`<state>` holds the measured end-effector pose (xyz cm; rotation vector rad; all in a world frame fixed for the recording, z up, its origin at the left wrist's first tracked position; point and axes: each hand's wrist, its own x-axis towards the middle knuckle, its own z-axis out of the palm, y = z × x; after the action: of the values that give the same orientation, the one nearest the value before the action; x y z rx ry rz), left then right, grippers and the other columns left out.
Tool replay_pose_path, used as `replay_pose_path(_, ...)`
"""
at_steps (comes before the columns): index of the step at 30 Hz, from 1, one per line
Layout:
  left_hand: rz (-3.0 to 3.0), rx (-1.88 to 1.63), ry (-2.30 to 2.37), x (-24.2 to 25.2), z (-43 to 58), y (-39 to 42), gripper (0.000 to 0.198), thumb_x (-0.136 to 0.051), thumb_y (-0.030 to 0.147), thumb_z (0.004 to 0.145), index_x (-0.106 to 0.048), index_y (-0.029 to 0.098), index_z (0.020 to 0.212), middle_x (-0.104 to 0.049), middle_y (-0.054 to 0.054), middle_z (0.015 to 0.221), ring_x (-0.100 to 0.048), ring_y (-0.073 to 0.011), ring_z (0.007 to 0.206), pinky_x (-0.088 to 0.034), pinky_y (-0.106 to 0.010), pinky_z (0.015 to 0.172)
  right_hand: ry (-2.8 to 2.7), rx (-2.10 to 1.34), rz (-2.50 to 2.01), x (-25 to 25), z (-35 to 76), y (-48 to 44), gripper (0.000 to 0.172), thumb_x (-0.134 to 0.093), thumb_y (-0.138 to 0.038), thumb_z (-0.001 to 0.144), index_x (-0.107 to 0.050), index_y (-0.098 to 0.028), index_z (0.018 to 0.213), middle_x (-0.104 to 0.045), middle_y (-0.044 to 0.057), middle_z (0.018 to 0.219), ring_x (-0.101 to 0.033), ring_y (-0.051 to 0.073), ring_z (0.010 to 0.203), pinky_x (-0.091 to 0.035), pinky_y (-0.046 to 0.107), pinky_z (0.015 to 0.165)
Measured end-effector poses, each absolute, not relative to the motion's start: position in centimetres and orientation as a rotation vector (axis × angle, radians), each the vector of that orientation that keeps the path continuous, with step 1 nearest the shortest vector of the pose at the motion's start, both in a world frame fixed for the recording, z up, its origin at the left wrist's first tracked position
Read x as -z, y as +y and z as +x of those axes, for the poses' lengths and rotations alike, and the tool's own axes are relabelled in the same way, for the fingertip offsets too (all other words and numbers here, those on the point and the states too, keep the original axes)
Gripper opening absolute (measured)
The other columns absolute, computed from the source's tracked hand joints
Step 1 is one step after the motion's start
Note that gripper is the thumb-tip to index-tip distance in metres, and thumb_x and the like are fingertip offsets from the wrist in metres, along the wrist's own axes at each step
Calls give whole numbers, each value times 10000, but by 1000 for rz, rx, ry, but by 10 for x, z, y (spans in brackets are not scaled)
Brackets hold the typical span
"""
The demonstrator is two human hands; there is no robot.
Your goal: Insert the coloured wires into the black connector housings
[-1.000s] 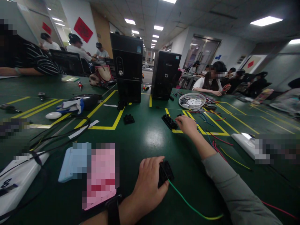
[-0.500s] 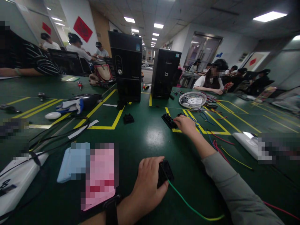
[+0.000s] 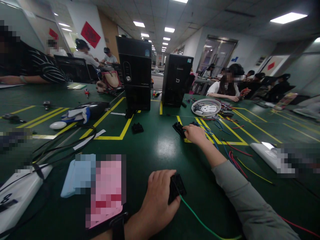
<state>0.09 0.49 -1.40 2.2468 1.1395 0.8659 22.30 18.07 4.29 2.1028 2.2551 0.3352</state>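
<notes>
the left hand (image 3: 160, 193) holds a black block (image 3: 179, 186) on the table (image 3: 140, 155), green wire (image 3: 195, 212) against it. the right hand (image 3: 195, 134), fingers narrow, meets a farther black part (image 3: 178, 127); its grip i cannot tell.

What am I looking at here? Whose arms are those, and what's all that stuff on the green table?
There's no robot here! The picture comes from a camera on a person's head, looking forward and down, so you see that person's own two bare hands. The left hand grips a black block, where a green wire trails away. The right hand reaches forward to another black part; its fingertips are too hard to see to say what they pinch. Also on the green table are two black computer cases, a white basket and loose wires.
</notes>
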Motion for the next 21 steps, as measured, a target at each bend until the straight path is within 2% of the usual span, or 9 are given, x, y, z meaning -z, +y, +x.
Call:
replay_pose_path(12, 2253, -856, 1160, 16, 2, 5, 539, -595, 157, 729, -402, 219, 1229, -531, -78, 1177, -469, -273, 1092, -304, -522, 982, 2259, -307, 2028, -46, 222, 189, 373, -392, -257, 894, -607, -257, 1199, -625, 100, 1119, -609, 259, 955, -446, 331, 756)
replay_pose_path(17, 2262, -864, 1145, 13, 2, 5, 530, -588, 167, 737, -410, 217, 1233, -539, -93, 1179, -478, -289, 1095, -317, -535, 972, 2296, -368, 2030, -48, 215, 186, 335, -434, -212, 880, -659, -195, 1128, -621, 154, 1067, -535, 301, 1035, -384, 402, 854)
replay_pose_path(21, 2247, -893, 1135, 12, 1, 4, 512, -597, 171, 740, -425, 218, 1220, -547, -92, 1168, -486, -292, 1082, -335, -534, 957, 2410, -427, 2030, -55, 211, 170, 354, -488, -181, 843, -654, -185, 1155, -529, 168, 1244, -438, 332, 1136, -340, 449, 909)
